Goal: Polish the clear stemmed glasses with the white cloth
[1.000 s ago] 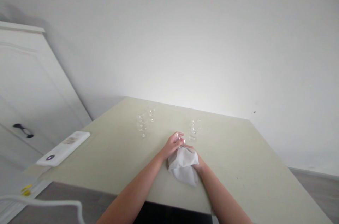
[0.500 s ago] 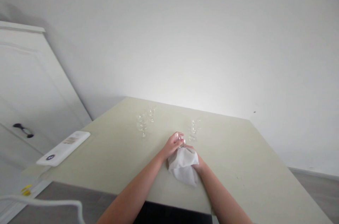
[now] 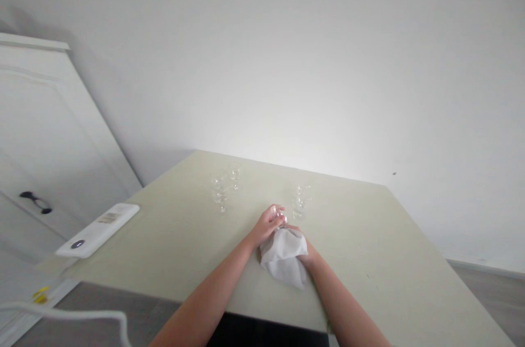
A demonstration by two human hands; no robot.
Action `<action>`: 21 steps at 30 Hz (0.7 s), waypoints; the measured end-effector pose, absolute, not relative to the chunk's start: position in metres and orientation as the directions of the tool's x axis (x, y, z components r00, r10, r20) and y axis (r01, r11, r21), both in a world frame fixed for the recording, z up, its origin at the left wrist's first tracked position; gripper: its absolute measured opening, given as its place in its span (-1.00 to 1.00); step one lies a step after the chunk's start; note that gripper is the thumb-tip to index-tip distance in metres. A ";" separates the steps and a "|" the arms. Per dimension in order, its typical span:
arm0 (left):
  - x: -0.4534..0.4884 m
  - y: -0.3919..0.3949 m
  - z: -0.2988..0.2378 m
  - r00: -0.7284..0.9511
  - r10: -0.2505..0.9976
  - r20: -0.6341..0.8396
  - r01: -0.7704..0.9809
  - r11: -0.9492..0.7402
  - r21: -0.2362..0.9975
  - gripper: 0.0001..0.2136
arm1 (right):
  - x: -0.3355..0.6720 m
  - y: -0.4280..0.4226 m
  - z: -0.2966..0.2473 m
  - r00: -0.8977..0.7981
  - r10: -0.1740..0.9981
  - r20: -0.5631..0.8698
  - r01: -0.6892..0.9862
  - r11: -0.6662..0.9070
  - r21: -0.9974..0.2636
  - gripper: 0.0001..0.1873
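Observation:
Near the table's front edge, my left hand (image 3: 266, 225) is closed around a small clear glass (image 3: 280, 216), whose lower part is hidden. My right hand (image 3: 307, 254) is closed on a white cloth (image 3: 284, 255) that drapes over its fingers and hangs toward the table. The cloth meets the glass between both hands. Past my left hand, several clear glasses (image 3: 219, 189) stand in a group at the back left. More clear glassware (image 3: 301, 202) stands just beyond my right hand; its number is hard to make out.
The pale table (image 3: 369, 237) reaches to a white wall (image 3: 287, 62). A white power-strip-like box (image 3: 98, 230) lies at its left edge, with a white cable (image 3: 82, 314) below. At left stands a white cabinet (image 3: 53, 128) with a dark handle (image 3: 36, 202).

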State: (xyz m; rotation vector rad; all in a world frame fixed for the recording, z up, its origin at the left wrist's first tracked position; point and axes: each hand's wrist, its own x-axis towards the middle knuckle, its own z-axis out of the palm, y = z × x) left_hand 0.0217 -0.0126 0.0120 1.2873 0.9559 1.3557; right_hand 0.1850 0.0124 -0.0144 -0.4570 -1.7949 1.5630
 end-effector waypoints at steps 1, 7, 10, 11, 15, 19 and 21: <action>0.022 -0.012 0.011 0.060 0.978 0.202 -0.137 -0.192 0.972 -0.50 | 0.185 0.012 -0.014 -0.690 0.672 0.270 -0.173 0.208 -0.963 -0.73; 0.021 -0.010 0.008 0.063 0.977 0.204 -0.099 -0.197 0.975 -0.52 | 0.186 0.012 -0.014 -0.703 0.664 0.257 -0.168 0.195 -0.966 -0.71; 0.021 -0.010 0.008 0.068 0.975 0.213 -0.099 -0.206 0.973 -0.53 | 0.186 0.012 -0.014 -0.700 0.664 0.262 -0.170 0.201 -0.965 -0.69; 0.021 -0.010 0.007 0.068 0.974 0.216 -0.100 -0.209 0.973 -0.53 | 0.186 0.012 -0.014 -0.698 0.667 0.260 -0.168 0.200 -0.965 -0.69; 0.021 -0.010 0.008 0.069 0.974 0.214 -0.102 -0.207 0.973 -0.53 | 0.186 0.012 -0.014 -0.694 0.671 0.260 -0.167 0.200 -0.965 -0.69; 0.021 -0.012 0.009 0.066 0.978 0.198 -0.127 -0.189 0.974 -0.51 | 0.186 0.011 -0.012 -0.697 0.661 0.279 -0.193 0.201 -0.960 -0.69; 0.022 -0.012 0.010 0.067 0.979 0.194 -0.143 -0.183 0.973 -0.51 | 0.186 0.010 -0.012 -0.697 0.658 0.285 -0.192 0.211 -0.958 -0.68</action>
